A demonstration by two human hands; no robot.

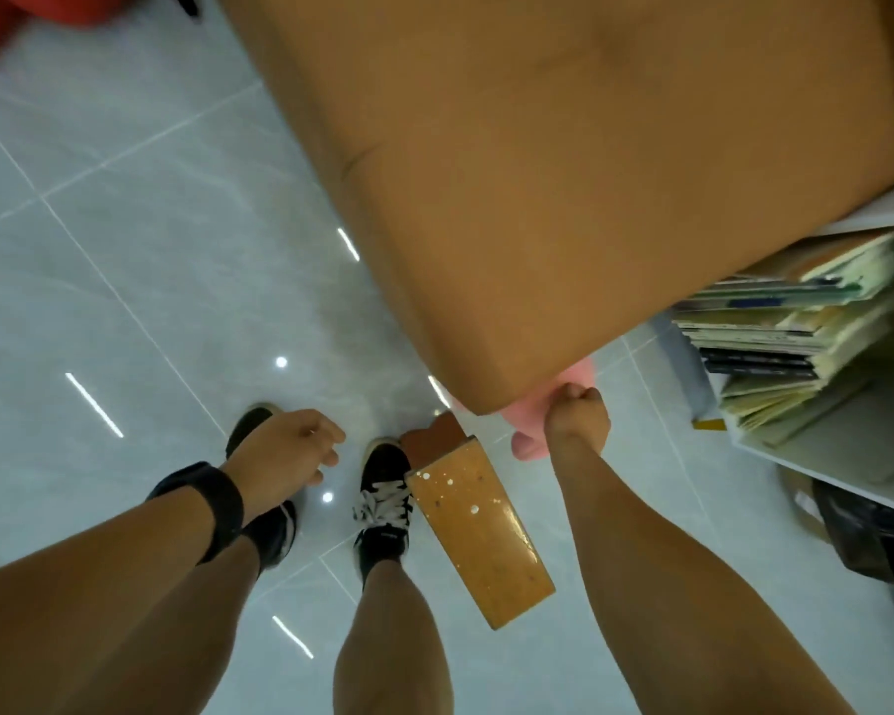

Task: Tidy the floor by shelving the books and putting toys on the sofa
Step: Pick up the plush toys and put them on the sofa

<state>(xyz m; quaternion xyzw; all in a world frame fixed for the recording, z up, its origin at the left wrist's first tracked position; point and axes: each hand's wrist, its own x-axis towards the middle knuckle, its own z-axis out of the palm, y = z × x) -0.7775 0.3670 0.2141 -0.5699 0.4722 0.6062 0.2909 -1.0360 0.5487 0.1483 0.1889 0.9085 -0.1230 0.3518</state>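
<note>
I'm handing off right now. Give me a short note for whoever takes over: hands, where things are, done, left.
Right hand: grip closed on a soft pink toy at the corner of the tan sofa.
Left hand: relaxed, holding nothing.
Stacked books sit in the white shelf unit beside the sofa.
An orange wooden board leans by the right shoe.
Done: books in view are shelved.
Left: put the pink toy on the sofa seat.

No text can be read.

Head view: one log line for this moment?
right hand: grips pink toy by sofa corner | left hand: open, empty | books: shelved
</note>
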